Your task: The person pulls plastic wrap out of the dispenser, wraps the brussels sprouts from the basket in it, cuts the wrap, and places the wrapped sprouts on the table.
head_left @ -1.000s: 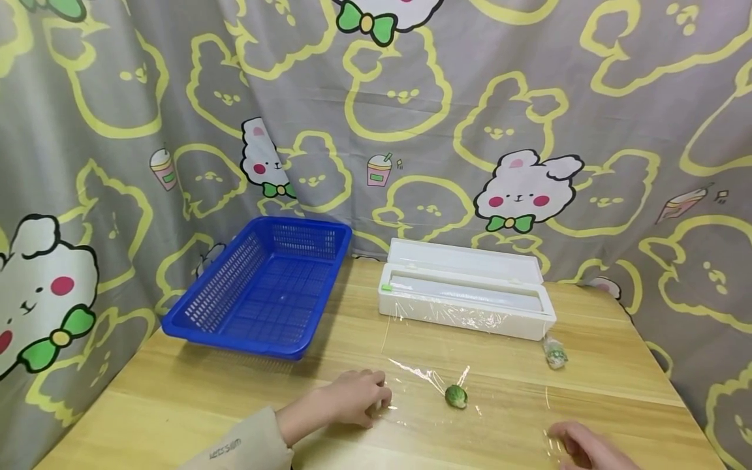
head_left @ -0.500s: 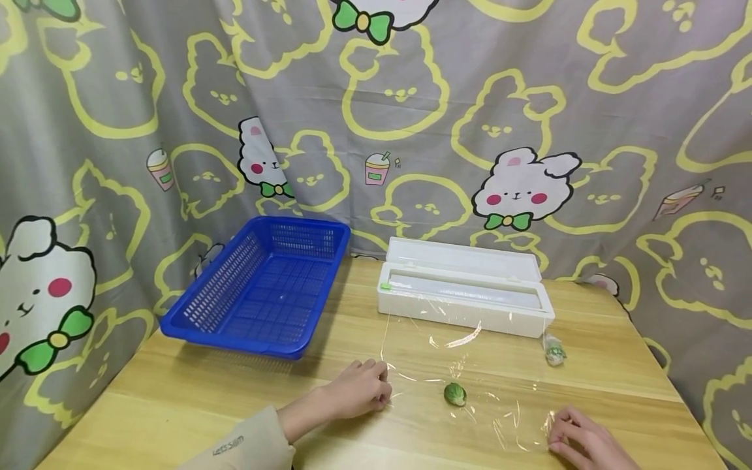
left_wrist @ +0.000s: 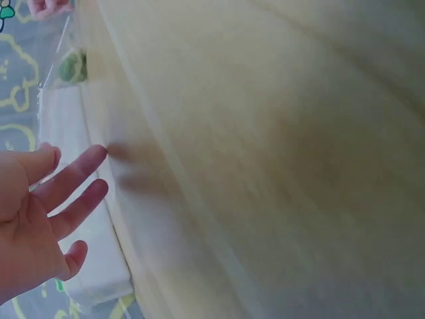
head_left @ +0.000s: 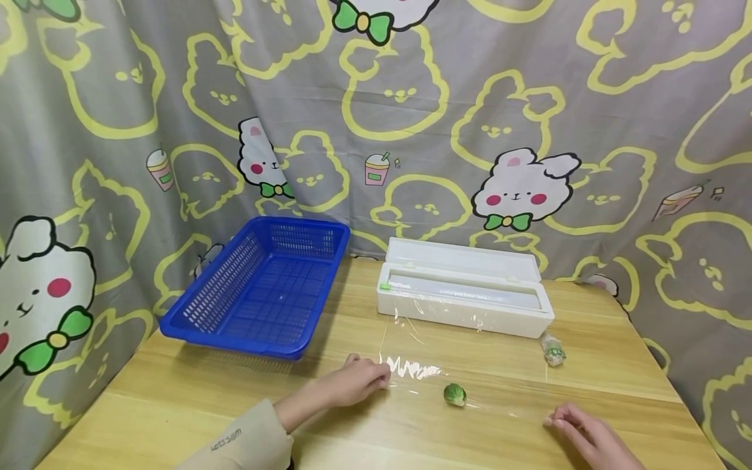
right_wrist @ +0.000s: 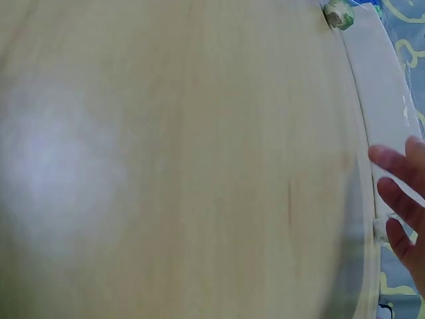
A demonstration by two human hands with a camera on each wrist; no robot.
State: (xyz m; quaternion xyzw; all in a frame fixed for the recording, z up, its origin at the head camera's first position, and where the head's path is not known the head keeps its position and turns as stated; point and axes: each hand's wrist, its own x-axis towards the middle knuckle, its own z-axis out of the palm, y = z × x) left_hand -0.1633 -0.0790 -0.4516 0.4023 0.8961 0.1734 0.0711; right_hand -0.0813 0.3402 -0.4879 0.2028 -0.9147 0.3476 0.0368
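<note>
Clear cling film (head_left: 414,369) runs from the roll in the white dispenser box (head_left: 464,316) toward me, stretched between both hands. My left hand (head_left: 358,381) pinches its near left corner at fingertip level. Thumb and index finger of my right hand (head_left: 587,432) pinch the near right corner. Between the hands is a green Brussels sprout (head_left: 455,395), also seen in the right wrist view as a pale-stemmed sprout (right_wrist: 340,14). Whether the film passes over or under it, I cannot tell. Other fingers of the left hand (left_wrist: 40,216) are spread.
A blue plastic basket (head_left: 258,300) stands at the left back of the wooden table (head_left: 329,431). Beside the dispenser's right end lies a small film-wrapped green bundle (head_left: 553,350). The dispenser's lid (head_left: 464,258) is raised. A patterned curtain (head_left: 405,117) hangs behind the table.
My left hand has shifted slightly up and away, and my right hand has adjusted its fingers at the film's corner. The film's creases and glare have shifted; the sprout stays in place.
</note>
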